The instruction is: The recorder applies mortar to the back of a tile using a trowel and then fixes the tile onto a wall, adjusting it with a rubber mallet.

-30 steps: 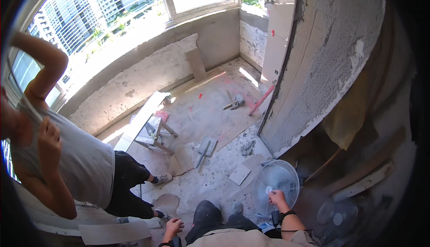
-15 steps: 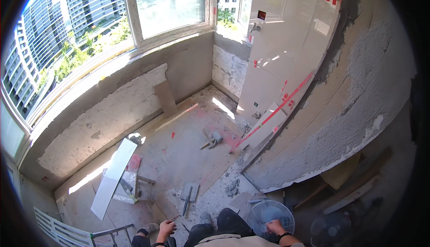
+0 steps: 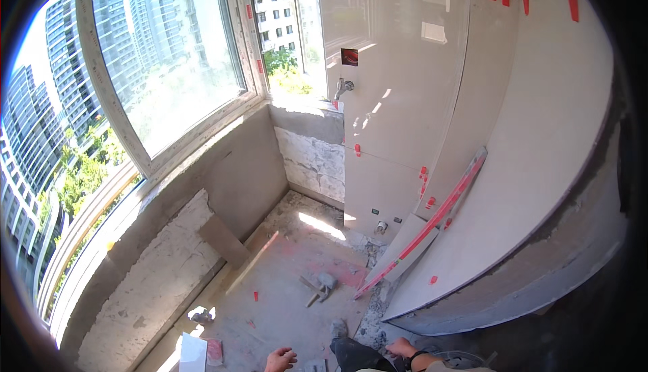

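You'll find one small sign: a square red and dark sticker [image 3: 349, 57] on the pale tiled wall, upper centre of the frame, just above the tap [image 3: 342, 88]. No packages or screens.

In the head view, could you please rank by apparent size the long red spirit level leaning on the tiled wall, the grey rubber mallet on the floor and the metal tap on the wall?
1. Long red spirit level, by far the largest.
2. Grey rubber mallet.
3. Metal tap.
The mallet and tap look close in size, and the tap sits farther off, so their order is unsure.
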`<state>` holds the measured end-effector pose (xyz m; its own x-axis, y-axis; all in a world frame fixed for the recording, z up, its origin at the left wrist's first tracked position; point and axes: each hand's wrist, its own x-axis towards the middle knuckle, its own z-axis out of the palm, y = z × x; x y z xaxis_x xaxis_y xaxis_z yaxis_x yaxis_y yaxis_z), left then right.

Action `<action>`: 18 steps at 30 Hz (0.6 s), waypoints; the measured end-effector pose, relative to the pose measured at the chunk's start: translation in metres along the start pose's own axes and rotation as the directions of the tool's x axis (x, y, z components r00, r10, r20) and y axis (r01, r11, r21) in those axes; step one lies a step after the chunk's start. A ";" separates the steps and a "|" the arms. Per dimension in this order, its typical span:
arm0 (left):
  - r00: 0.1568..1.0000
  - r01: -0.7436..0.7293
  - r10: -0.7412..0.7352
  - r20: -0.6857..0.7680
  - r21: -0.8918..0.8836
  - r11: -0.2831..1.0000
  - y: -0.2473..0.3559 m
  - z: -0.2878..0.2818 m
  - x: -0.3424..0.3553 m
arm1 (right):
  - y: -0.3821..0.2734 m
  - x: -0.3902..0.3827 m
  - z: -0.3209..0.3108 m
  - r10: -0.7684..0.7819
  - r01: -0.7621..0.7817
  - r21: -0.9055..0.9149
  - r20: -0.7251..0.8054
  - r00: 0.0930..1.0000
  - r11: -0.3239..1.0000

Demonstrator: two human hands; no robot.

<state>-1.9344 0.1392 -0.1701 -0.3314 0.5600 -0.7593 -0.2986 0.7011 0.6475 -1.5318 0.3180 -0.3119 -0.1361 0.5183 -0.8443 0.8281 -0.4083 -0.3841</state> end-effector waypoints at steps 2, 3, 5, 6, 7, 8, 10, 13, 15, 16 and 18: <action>1.000 -0.029 0.028 0.013 0.051 0.998 0.049 -0.017 0.012 | -0.077 0.027 -0.011 0.004 -0.004 0.047 0.009 1.000 0.999; 0.998 -0.064 0.065 -0.007 0.139 0.988 0.063 -0.030 0.030 | -0.110 0.041 -0.023 -0.121 0.122 0.098 -0.023 0.992 0.988; 0.992 -0.056 0.069 -0.102 0.130 0.990 0.084 -0.050 0.061 | -0.166 0.053 -0.047 -0.236 0.243 0.134 -0.066 0.970 0.961; 0.989 -0.043 0.048 -0.141 0.036 0.998 0.096 -0.059 0.071 | -0.202 0.057 -0.061 -0.284 0.304 0.208 -0.121 0.951 0.930; 0.991 -0.026 0.023 -0.134 -0.020 0.999 0.105 -0.069 0.084 | -0.229 0.061 -0.072 -0.323 0.365 0.282 -0.185 0.928 0.887; 0.993 -0.008 -0.001 -0.122 -0.074 0.997 0.114 -0.076 0.100 | -0.248 0.064 -0.084 -0.319 0.366 0.282 -0.201 0.926 0.887; 0.997 0.008 -0.013 -0.075 -0.068 0.998 0.141 -0.085 0.122 | -0.276 0.071 -0.100 -0.414 0.521 0.362 -0.333 0.847 0.773; 0.999 0.042 -0.042 -0.005 -0.039 0.998 0.181 -0.090 0.178 | -0.285 0.070 -0.115 -0.256 0.381 0.403 -0.331 0.908 0.832; 0.998 0.064 -0.064 0.026 -0.008 0.998 0.208 -0.092 0.226 | -0.251 0.075 -0.114 -0.158 0.286 0.344 -0.355 0.921 0.894; 0.992 -0.022 0.014 0.123 0.064 0.998 0.224 -0.090 0.259 | -0.225 0.078 -0.106 -0.012 0.182 0.463 -0.347 0.938 0.868; 0.973 -0.133 0.078 0.217 0.252 0.959 0.259 -0.070 0.325 | -0.170 0.079 -0.088 0.274 -0.021 0.602 -0.330 0.903 0.798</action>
<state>-2.1820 0.4718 -0.2441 -0.1513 0.6952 -0.7027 -0.0168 0.7090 0.7050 -1.6356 0.4945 -0.2803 0.2834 0.6046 -0.7444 0.3361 -0.7896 -0.5134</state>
